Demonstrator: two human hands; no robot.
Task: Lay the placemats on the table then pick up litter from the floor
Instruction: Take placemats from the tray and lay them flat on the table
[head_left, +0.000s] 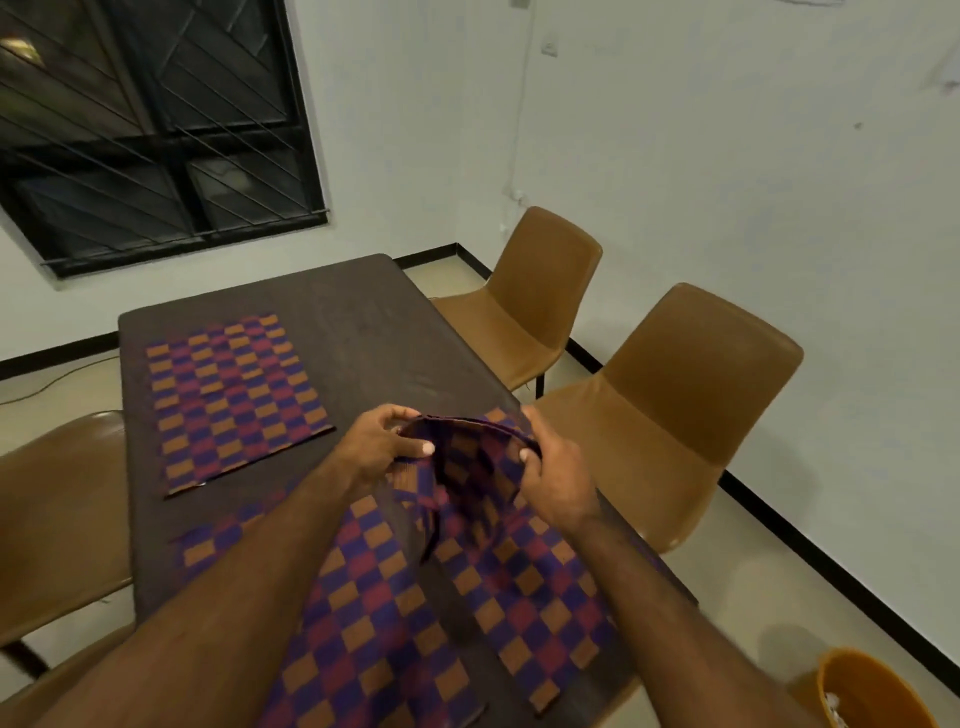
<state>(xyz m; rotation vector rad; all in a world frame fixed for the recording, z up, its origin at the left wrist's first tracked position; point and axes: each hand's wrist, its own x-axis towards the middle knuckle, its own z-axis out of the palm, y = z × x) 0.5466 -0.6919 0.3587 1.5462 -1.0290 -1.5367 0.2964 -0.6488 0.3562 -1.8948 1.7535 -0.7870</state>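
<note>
- Both hands are clenched on a bunch of checkered placemats (467, 519): the left hand (382, 449) pinches the raised top edge with thumb and fingers, and the right hand (558, 483) pinches the same edge just across from it. The bunch hangs down from the grip toward the person and trails over the near end of the dark tabletop (374, 332).
- One placemat (234, 400) already lies flat, beyond and to the left of the grip; part of another (218, 540) shows under the left forearm.
- Likely trouble: the hands appear to be separating layers, and two mats clinging together could lift as one, so a place gets a double.
- The hanging bunch reaches the tabletop's near edge below the grip; if either pinch loosens, the loose mats could slide off to the floor.
- Dragging the held mat across could catch the mat under the left forearm and skew it.
- An orange bin (878, 691) stands on the floor, down and right of the grip; no litter on the floor is clearly visible from here.
</note>
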